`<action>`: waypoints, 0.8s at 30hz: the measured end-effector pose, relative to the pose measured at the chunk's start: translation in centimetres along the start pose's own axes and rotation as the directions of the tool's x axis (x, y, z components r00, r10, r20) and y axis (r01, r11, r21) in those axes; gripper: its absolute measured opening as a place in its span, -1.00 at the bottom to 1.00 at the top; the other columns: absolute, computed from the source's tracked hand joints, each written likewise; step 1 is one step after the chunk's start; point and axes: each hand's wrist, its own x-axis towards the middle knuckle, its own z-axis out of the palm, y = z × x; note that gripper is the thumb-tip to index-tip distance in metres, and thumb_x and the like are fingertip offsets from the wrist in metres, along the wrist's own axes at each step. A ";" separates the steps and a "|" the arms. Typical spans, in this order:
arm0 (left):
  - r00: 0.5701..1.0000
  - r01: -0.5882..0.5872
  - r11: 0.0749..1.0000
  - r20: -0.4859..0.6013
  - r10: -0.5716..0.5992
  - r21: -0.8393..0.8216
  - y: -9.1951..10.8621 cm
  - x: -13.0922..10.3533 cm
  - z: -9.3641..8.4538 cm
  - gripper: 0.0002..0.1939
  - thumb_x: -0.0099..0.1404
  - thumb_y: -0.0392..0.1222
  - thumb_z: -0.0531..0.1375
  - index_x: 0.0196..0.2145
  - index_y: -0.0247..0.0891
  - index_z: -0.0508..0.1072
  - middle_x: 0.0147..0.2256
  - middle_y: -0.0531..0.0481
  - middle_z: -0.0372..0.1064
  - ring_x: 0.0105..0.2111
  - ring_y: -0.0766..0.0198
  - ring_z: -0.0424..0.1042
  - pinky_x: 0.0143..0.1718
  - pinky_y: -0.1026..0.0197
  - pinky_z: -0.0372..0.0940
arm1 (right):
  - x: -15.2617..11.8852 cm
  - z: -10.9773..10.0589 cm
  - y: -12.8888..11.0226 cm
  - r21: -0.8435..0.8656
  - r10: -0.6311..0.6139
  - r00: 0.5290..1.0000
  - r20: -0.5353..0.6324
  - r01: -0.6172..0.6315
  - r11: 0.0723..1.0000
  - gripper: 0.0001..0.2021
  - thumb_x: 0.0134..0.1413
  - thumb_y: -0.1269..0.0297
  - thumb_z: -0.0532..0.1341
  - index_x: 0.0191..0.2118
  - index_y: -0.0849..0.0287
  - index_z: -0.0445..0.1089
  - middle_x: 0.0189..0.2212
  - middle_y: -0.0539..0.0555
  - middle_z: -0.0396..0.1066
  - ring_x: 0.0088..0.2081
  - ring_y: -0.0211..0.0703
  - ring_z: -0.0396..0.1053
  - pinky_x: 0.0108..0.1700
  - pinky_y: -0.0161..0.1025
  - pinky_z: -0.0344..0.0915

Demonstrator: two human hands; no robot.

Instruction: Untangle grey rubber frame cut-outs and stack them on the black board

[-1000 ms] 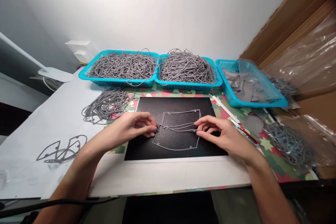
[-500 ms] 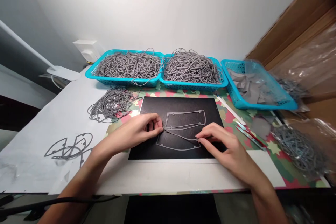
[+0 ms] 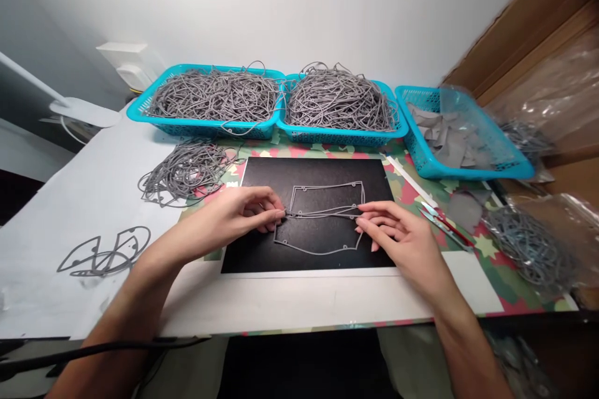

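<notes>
Two thin grey gaskets with small round tabs lie on a black mat. The lower gasket (image 3: 322, 254) has its top edge stretched roughly level between my hands, its lower edge curving down over the mat. My left hand (image 3: 257, 212) pinches its upper left corner between thumb and forefinger. At the upper right corner, my right hand (image 3: 397, 230) pinches it with thumb and fingertips, the other fingers curled beneath. The upper gasket (image 3: 327, 186) lies just above; its bottom edge overlaps or touches the held strand, and I cannot tell which.
The black mat (image 3: 253, 255) rests on white paper. Two blue baskets (image 3: 206, 126) (image 3: 346, 134) heaped with gaskets stand behind; a third basket (image 3: 468, 173) holds grey scraps. A gasket pile (image 3: 182, 174) and loose gaskets (image 3: 107, 255) lie left, red-handled snips (image 3: 447, 227) and a bagged bundle (image 3: 528, 249) right.
My right hand has moved up, bringing the lower gasket's top edge from a slant to nearly level against the upper gasket. My left hand keeps its pinch. The camera view has shifted slightly.
</notes>
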 end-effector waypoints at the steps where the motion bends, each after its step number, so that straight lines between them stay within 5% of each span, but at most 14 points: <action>1: 1.000 -0.004 1.000 0.000 0.004 0.017 0.1 0.0 -0.1 -0.63 0.52 0.21 0.28 -0.15 -0.16 0.56 -0.30 0.03 0.65 -0.29 0.18 0.62 -0.23 0.21 0.44 | 0.0 0.0 0.0 0.001 0.007 1.000 -0.001 -0.007 1.000 -0.66 0.24 0.00 0.51 -0.03 0.11 0.61 -0.30 0.09 0.61 -0.19 -0.03 0.68 -0.41 -0.34 0.56; 24: 0.998 0.058 0.998 0.029 -0.059 0.033 1.4 0.1 -0.1 -0.52 0.59 0.22 0.11 -0.23 -0.21 0.58 -0.29 -0.01 0.65 -0.32 0.19 0.60 -0.23 0.19 0.50 | -0.2 -0.2 0.1 -0.092 -0.040 0.999 -0.024 0.038 0.995 -0.63 0.32 -0.09 0.44 -0.04 0.12 0.62 -0.23 0.18 0.71 -0.30 -0.12 0.66 -0.40 -0.34 0.59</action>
